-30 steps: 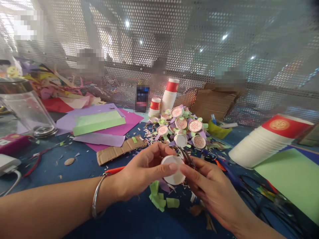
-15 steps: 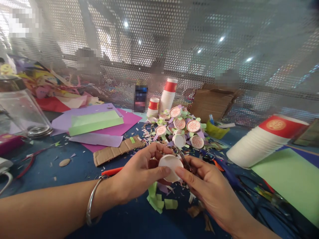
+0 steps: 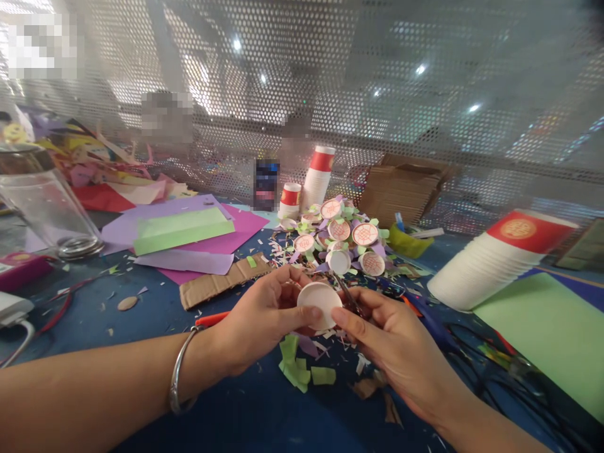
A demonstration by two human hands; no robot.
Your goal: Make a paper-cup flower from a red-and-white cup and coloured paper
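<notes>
A round white paper cup bottom [image 3: 319, 296] is pinched in my left hand [image 3: 264, 308], thumb across its face and fingers behind. My right hand [image 3: 391, 333] is closed around dark metal scissors [image 3: 348, 292], whose slim blades point up and away; the handles are mostly hidden by my fingers. My right thumb tip presses the disc's right edge. Just beyond my hands lies a heap of cut cup bottoms [image 3: 338, 230], some with red printed patterns, with green and purple paper tabs. Beneath my hands are green paper scraps [image 3: 295, 365].
Stacked paper cups [image 3: 491, 261] lean at right beside green paper [image 3: 547, 333]. More cup stacks [image 3: 317, 179] stand at the back. Coloured sheets [image 3: 184, 229], a cardboard strip [image 3: 224, 281] and a glass jar [image 3: 59, 207] lie left. Black cables [image 3: 491, 371] run at right.
The cup bottom has shifted slightly up in view and tilted, so its face looks rounder. Both hands keep their hold; the view itself has moved a little.
</notes>
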